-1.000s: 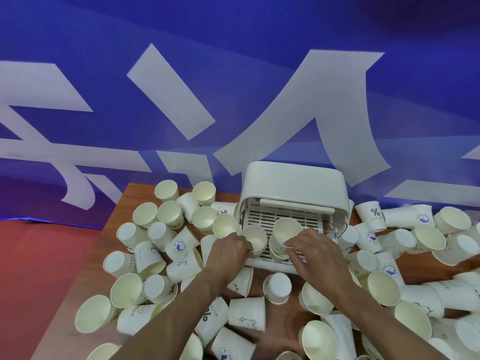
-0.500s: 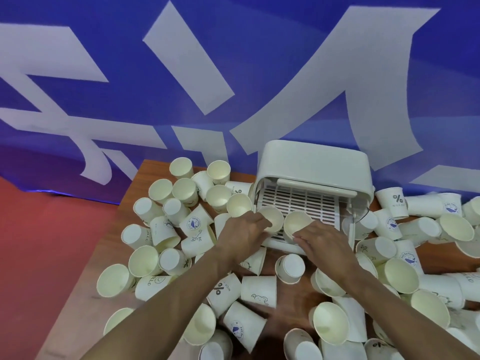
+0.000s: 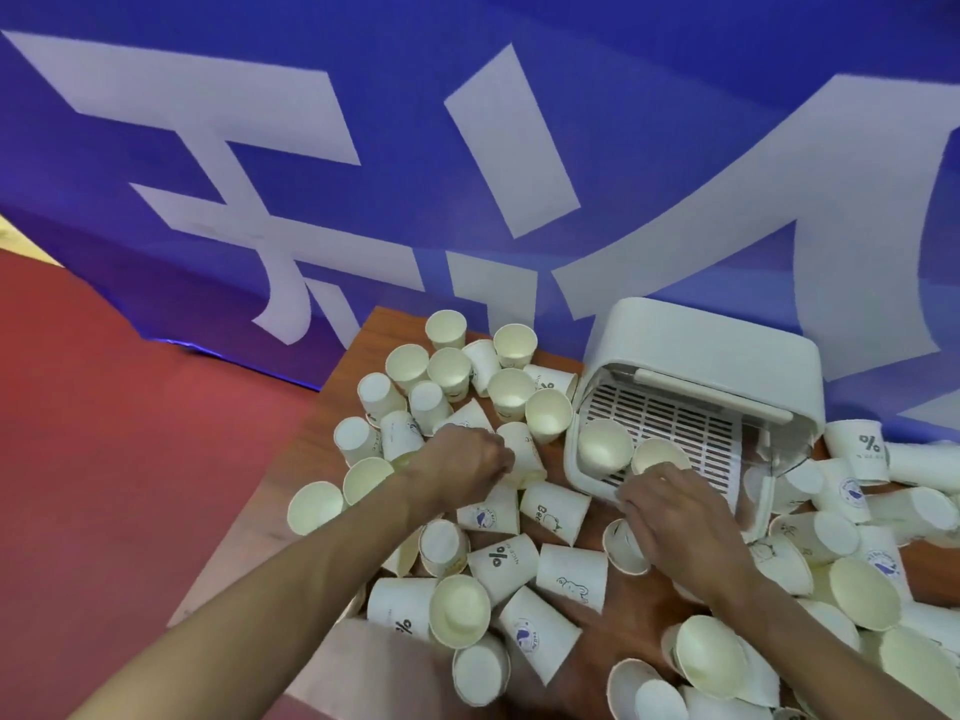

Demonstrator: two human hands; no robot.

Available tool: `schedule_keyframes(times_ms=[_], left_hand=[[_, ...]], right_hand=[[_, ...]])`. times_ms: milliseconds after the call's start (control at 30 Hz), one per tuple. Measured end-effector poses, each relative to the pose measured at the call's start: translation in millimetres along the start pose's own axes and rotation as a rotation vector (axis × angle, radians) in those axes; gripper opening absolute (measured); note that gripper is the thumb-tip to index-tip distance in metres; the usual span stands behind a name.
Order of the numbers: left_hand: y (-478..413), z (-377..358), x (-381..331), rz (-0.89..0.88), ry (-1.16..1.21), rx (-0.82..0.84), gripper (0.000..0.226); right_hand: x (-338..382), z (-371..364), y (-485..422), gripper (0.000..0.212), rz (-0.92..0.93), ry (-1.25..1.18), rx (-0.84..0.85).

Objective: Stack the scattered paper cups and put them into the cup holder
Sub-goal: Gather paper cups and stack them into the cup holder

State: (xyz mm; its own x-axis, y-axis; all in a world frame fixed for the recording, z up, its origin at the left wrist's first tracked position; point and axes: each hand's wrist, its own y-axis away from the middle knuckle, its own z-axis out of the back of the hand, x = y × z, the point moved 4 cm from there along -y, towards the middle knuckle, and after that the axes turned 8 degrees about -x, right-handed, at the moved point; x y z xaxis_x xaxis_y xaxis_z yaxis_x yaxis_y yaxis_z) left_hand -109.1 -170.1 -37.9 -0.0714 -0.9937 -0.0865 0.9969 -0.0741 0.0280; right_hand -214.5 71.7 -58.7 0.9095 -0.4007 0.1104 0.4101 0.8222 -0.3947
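Many white paper cups point(image 3: 571, 571) lie scattered on the wooden table point(image 3: 363, 350), some printed, some on their sides. The white cup holder point(image 3: 711, 356) lies at the back with its slatted tray point(image 3: 670, 423) facing me. Two cups sit on that tray, a left one point(image 3: 602, 446) and a right one point(image 3: 658, 454). My right hand point(image 3: 675, 511) is at the tray's front edge, fingers curled round the base of the right cup. My left hand point(image 3: 462, 462) is left of the holder, fingers curled on a lying cup point(image 3: 527, 452).
A blue banner point(image 3: 467, 148) with large white letters hangs right behind the table. Red floor point(image 3: 130, 433) lies beyond the table's left edge. Cups crowd the right side point(image 3: 857, 537) and the near edge point(image 3: 467, 610) around both forearms.
My left hand has left the cup on the holder's tray and moved left to a lying cup among the scattered ones. My right hand stays at the tray. The view swung left.
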Motion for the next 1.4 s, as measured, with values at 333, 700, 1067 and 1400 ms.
schedule_keyframes(times_ms=[333, 700, 1067, 1400], left_hand=[[70, -16, -7, -0.081, 0.003, 0.228, 0.021], [131, -45, -35, -0.527, -0.073, 0.328, 0.015], [133, -55, -39, -0.548, -0.111, 0.298, 0.003], [125, -19, -45, -0.556, 0.086, -0.015, 0.024]], right_hand=[[68, -21, 35, 0.022, -0.31, -0.063, 0.435], [85, -21, 31, 0.026, -0.308, 0.167, 0.42], [70, -40, 54, 0.032, -0.632, 0.008, 0.484], [64, -25, 60, 0.022, -0.729, -0.112, 0.408]])
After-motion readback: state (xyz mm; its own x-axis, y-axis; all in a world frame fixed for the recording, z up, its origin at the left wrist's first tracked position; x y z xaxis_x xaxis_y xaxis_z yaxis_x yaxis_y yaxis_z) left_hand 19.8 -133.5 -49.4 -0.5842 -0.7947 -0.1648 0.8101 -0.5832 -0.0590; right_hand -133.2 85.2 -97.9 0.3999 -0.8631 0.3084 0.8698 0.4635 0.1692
